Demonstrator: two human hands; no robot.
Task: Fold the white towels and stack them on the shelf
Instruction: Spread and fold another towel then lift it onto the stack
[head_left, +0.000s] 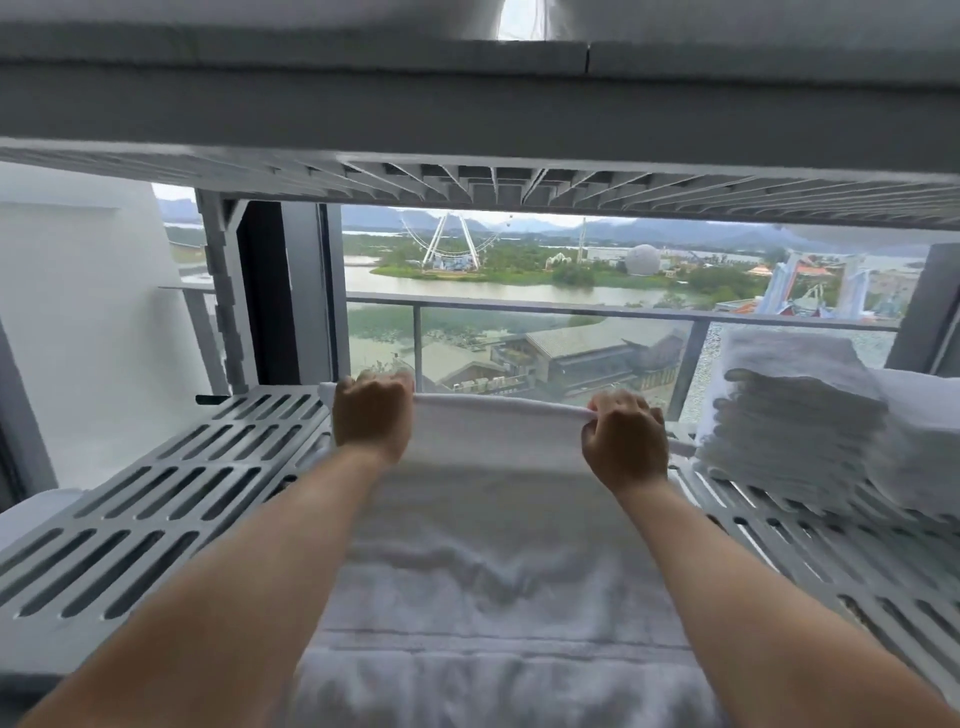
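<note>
A white towel (493, 571) lies flat along the middle of the slatted grey shelf (156, 509), running away from the viewer. Both bare forearms reach over it. At its far edge, the left hand (371, 415) has its fingers curled over the hem, and the right hand (623, 441) pinches the hem between curled fingers and thumb. The edge is raised off the shelf. A stack (789, 426) of folded towels sits on the shelf, right of the right hand. Beyond is a balcony railing (571, 312), then a Ferris wheel (449, 244).

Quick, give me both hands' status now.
Left hand: closed, gripping the far edge of the white towel.
Right hand: closed, pinching the same far edge.
</note>
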